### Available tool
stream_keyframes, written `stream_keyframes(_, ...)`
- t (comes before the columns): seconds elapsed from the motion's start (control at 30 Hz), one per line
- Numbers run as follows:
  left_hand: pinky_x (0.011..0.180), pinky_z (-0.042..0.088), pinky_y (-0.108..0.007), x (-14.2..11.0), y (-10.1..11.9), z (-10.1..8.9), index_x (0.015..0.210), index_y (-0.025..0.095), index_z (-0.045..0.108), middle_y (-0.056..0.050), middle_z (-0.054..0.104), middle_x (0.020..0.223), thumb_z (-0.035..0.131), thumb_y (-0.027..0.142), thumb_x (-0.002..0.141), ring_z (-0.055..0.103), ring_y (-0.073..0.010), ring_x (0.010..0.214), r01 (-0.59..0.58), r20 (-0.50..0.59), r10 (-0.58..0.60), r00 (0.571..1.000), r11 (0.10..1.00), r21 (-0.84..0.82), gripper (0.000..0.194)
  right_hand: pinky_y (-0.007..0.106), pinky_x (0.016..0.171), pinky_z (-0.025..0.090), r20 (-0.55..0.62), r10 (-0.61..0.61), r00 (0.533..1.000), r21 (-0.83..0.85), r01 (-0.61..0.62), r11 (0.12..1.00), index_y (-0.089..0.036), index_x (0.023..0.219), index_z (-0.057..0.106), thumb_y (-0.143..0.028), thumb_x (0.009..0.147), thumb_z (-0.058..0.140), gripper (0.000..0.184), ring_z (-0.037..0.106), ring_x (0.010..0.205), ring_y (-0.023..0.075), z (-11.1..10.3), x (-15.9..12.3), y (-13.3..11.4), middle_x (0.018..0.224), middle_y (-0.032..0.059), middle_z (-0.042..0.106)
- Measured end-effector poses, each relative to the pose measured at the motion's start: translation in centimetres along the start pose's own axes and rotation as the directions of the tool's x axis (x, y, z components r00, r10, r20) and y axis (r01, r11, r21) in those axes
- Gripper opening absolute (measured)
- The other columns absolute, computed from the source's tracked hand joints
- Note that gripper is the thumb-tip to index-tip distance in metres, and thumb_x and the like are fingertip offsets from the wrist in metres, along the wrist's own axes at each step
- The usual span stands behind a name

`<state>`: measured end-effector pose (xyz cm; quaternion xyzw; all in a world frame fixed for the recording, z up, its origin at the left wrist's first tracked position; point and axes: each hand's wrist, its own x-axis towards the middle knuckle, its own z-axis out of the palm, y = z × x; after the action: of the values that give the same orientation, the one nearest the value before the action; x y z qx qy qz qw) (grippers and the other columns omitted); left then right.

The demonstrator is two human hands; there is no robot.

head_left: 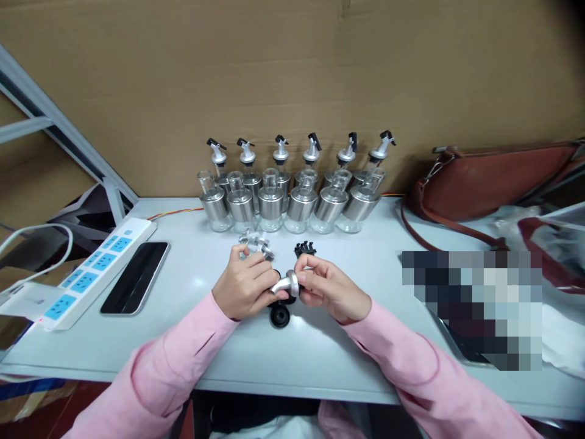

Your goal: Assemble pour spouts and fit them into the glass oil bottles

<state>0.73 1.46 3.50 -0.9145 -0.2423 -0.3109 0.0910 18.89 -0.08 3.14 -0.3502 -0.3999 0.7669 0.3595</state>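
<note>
A silver bottle pourer spout (289,284) is held between my two hands, low over the table. My left hand (247,280) is closed, with its thumb and fingers at the narrow spout end. The thumb and fingers of my right hand (333,289) pinch the round base from the other side. Just below lies a black round stopper piece (280,316), with more black pieces partly hidden behind the hands. Beyond my left fingers is a small heap of silver spouts (258,242). Several small black levers (305,248) lie beyond my right fingers.
At the back stand uncapped glass bottles with steel bands (300,204). Behind them, a row of bottles carries fitted pourers (312,149). A power strip (98,268) and a phone (136,277) lie left. A brown bag (493,186) and a blurred-out object (479,305) are right.
</note>
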Motion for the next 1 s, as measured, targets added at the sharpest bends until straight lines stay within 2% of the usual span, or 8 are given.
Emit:
stream_keyframes(0.13, 0.072, 0.024, -0.036, -0.3, -0.2, -0.1, 0.065, 0.015, 0.049, -0.001, 0.056, 0.059, 0.011, 0.047, 0.094, 0.047, -0.0141, 0.059, 0.031, -0.002, -0.031, 1.000, 0.998, -0.052, 0.057, 0.016, 0.038, 0.015, 0.063, 0.086, 0.994, 0.095, -0.092, 0.991, -0.018, 0.065, 0.041, -0.040, 0.063, 0.069, 0.036, 0.023, 0.032, 0.0000, -0.1, -0.1, -0.4, 0.037, -0.0105, 0.042)
stream_keyframes(0.3, 0.073, 0.027, -0.034, -0.3, -0.2, 0.3, 0.084, 0.013, 0.052, -0.006, 0.062, 0.075, 0.020, 0.060, 0.087, 0.054, -0.0157, 0.067, 0.077, -0.084, -0.080, 0.993, 0.996, -0.032, 0.057, 0.015, 0.036, 0.014, 0.035, 0.097, 0.995, 0.155, -0.101, 0.983, -0.018, 0.062, 0.040, -0.038, 0.060, 0.072, 0.038, 0.022, 0.032, -0.0011, -0.5, -0.1, -1.0, 0.039, -0.0092, 0.045)
stream_keyframes(0.4, 0.075, 0.028, -0.034, -0.2, -0.1, 0.5, 0.087, 0.013, 0.052, -0.006, 0.063, 0.077, 0.017, 0.053, 0.091, 0.055, -0.0153, 0.069, 0.071, -0.090, -0.072, 0.993, 0.997, -0.019, 0.053, 0.015, 0.037, 0.018, 0.062, 0.133, 0.989, 0.141, -0.140, 0.980, -0.017, 0.063, 0.042, -0.040, 0.059, 0.073, 0.039, 0.026, 0.032, -0.0005, -0.5, -0.1, -0.9, 0.039, -0.0085, 0.047)
stream_keyframes(0.6, 0.070, 0.025, -0.033, -0.1, 0.4, 0.2, 0.073, 0.015, 0.050, -0.001, 0.058, 0.061, 0.014, 0.041, 0.095, 0.047, -0.0130, 0.057, -0.005, -0.095, 0.010, 0.995, 0.999, 0.054, 0.050, 0.015, 0.040, 0.024, 0.064, 0.127, 0.990, 0.141, -0.135, 0.981, -0.016, 0.063, 0.046, -0.037, 0.054, 0.077, 0.039, 0.036, 0.037, 0.0008, 0.3, -0.3, -1.0, 0.041, -0.0083, 0.049)
stream_keyframes(0.7, 0.067, 0.021, -0.034, -0.1, 0.3, 0.0, 0.067, 0.015, 0.048, 0.000, 0.053, 0.056, 0.013, 0.039, 0.096, 0.042, -0.0127, 0.055, 0.040, -0.082, -0.037, 0.996, 0.999, 0.031, 0.052, 0.015, 0.042, 0.025, 0.008, 0.077, 0.997, 0.134, -0.077, 0.988, -0.016, 0.061, 0.044, -0.038, 0.054, 0.077, 0.041, 0.038, 0.037, 0.0009, 0.9, -0.6, -1.1, 0.043, -0.0080, 0.050)
stream_keyframes(0.83, 0.067, 0.019, -0.033, 0.2, 0.0, 0.0, 0.065, 0.016, 0.047, 0.001, 0.050, 0.055, 0.011, 0.039, 0.096, 0.040, -0.0129, 0.057, 0.112, -0.012, -0.114, 0.993, 0.987, -0.113, 0.053, 0.016, 0.046, 0.031, -0.084, -0.019, 0.996, 0.074, 0.025, 0.997, -0.017, 0.060, 0.041, -0.039, 0.056, 0.075, 0.041, 0.047, 0.043, 0.0039, 1.2, -0.8, -0.8, 0.048, -0.0061, 0.054)
stream_keyframes(0.93, 0.067, 0.020, -0.032, 0.5, -0.3, 0.0, 0.062, 0.015, 0.044, 0.002, 0.047, 0.055, 0.010, 0.039, 0.096, 0.038, -0.0123, 0.058, 0.188, 0.048, -0.181, 0.982, 0.951, -0.246, 0.053, 0.017, 0.045, 0.032, -0.112, -0.167, 0.980, -0.066, 0.160, 0.985, -0.018, 0.062, 0.040, -0.036, 0.064, 0.070, 0.035, 0.048, 0.044, 0.0054, 1.3, -0.9, -0.5, 0.049, -0.0055, 0.055)
stream_keyframes(1.0, 0.067, 0.020, -0.031, 0.6, -0.4, 0.0, 0.060, 0.015, 0.041, 0.003, 0.044, 0.054, 0.011, 0.040, 0.096, 0.037, -0.0118, 0.057, 0.225, 0.086, -0.209, 0.974, 0.924, -0.310, 0.053, 0.019, 0.044, 0.032, -0.116, -0.296, 0.948, -0.219, 0.267, 0.939, -0.019, 0.064, 0.040, -0.032, 0.068, 0.065, 0.028, 0.047, 0.045, 0.0066, 1.3, -1.1, -0.4, 0.052, -0.0045, 0.055)
